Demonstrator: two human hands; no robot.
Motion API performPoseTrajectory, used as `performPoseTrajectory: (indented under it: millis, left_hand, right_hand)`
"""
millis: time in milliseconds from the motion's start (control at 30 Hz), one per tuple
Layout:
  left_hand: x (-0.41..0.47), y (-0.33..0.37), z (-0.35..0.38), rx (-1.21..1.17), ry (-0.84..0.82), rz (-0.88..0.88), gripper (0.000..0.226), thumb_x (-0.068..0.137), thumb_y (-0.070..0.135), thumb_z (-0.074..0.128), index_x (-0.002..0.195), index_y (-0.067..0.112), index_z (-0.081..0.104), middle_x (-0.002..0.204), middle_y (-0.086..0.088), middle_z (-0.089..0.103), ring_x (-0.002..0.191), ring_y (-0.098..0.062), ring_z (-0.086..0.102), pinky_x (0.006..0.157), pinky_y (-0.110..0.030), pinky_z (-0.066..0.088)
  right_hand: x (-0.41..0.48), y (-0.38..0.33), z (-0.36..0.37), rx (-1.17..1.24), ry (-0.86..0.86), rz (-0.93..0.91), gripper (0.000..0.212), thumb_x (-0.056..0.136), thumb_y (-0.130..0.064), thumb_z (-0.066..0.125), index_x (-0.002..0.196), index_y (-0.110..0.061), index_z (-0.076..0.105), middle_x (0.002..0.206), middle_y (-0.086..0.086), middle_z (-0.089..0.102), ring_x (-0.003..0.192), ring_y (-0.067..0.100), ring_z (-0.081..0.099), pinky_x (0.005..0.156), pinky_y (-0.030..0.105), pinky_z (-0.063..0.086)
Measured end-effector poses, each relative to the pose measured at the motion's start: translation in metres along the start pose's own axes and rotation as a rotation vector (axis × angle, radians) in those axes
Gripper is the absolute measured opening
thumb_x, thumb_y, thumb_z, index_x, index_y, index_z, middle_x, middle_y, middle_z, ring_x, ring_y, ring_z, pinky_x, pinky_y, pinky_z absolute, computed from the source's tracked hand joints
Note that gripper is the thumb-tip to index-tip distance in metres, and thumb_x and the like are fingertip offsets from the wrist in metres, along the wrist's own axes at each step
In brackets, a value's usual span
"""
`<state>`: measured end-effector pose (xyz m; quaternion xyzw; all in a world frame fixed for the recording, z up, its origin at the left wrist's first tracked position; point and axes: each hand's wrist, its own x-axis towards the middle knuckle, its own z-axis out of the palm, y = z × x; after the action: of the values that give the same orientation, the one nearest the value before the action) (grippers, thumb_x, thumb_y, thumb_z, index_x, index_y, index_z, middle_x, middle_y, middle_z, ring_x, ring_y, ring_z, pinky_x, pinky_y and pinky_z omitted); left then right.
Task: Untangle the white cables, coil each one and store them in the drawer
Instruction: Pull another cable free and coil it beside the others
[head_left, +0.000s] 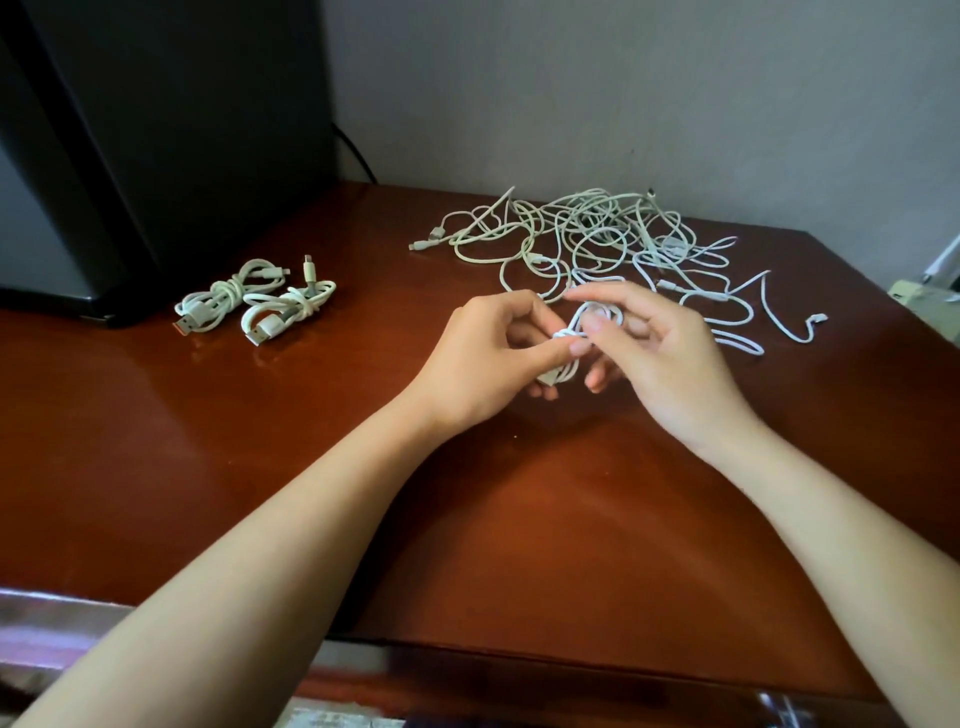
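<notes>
White cable, wound into a small coil (597, 316), sits between both hands just above the middle of the red-brown table (467, 519). The left hand (488, 353) pinches the coil at its wrapped waist, thumb on the near side and fingers curled behind. The right hand (660, 353) holds the coil's far loop between thumb and forefinger, its other fingers loosely bent below. Just beyond the hands, far and to the right, lies the tangle (587, 234) of white cables, loops crossing each other and loose ends trailing right. Well apart on the left, two tied bundles (228, 296) lie side by side, just touching. A black box (156, 130) stands at the far left against the grey wall (623, 93).
</notes>
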<state>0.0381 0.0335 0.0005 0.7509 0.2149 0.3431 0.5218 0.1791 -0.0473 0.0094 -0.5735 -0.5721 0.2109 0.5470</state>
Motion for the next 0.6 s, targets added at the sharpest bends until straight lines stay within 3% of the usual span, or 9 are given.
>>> performPoseTrajectory:
  millis: [133,267,400,600]
  left_hand:
    - [-0.002,0.003,-0.002,-0.031,-0.027,-0.024,0.015,0.084,0.014,0.071,0.082,0.004,0.059,0.061,0.001,0.066,0.052,-0.017,0.063,0.051,-0.021,0.049]
    - [-0.003,0.005,-0.002,-0.044,-0.046,-0.016,0.014,0.084,0.013,0.07,0.079,0.007,0.058,0.062,0.0,0.066,0.052,-0.015,0.063,0.051,-0.02,0.049]
    - [-0.003,0.007,0.0,-0.066,-0.05,-0.005,0.013,0.084,0.012,0.07,0.081,0.006,0.059,0.065,-0.003,0.066,0.052,-0.013,0.062,0.051,-0.019,0.048]
    - [-0.001,0.005,-0.001,-0.107,-0.07,-0.031,0.014,0.082,0.001,0.07,0.091,0.009,0.063,0.075,-0.012,0.065,0.055,-0.01,0.061,0.056,-0.017,0.049]
  right_hand:
    - [-0.001,-0.001,0.0,-0.077,-0.05,-0.057,0.029,0.093,-0.002,0.055,0.097,-0.029,0.065,0.073,-0.003,0.066,0.051,0.008,0.059,0.057,0.02,0.051]
    - [0.0,-0.004,0.001,0.075,-0.051,0.026,0.022,0.093,0.0,0.053,0.089,-0.018,0.065,0.061,-0.004,0.064,0.047,0.007,0.056,0.05,0.019,0.049]
    - [0.0,-0.003,0.0,0.163,-0.036,0.059,0.021,0.094,-0.002,0.053,0.087,-0.017,0.066,0.067,0.007,0.063,0.047,0.007,0.054,0.049,0.018,0.047]
    - [0.005,0.006,0.0,0.125,0.066,0.008,0.019,0.097,-0.005,0.05,0.102,-0.02,0.061,0.058,-0.005,0.06,0.05,0.007,0.053,0.052,0.019,0.047]
